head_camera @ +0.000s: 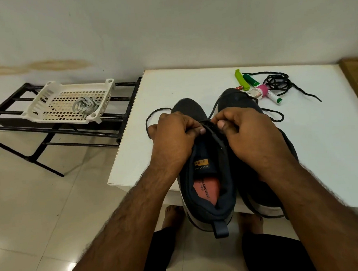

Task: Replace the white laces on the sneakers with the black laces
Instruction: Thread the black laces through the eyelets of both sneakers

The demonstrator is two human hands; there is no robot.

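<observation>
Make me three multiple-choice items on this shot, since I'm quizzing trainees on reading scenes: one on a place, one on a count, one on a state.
1. Where do the removed white laces lie?
A. In the white basket on the black rack
B. On the table beside the green tube
C. Inside the near sneaker

2. How many sneakers are on the white table?
A. One
B. Two
C. Three

3. What are the hands doing?
A. Resting flat on the table
B. Lifting the basket
C. Both pinching the black lace at the near sneaker

Key: 1 A, a pale tangle sits in the basket. 2 B, the far sneaker stands beside the near one. 3 C, the left hand and the right hand curl their fingers at the eyelets.
</observation>
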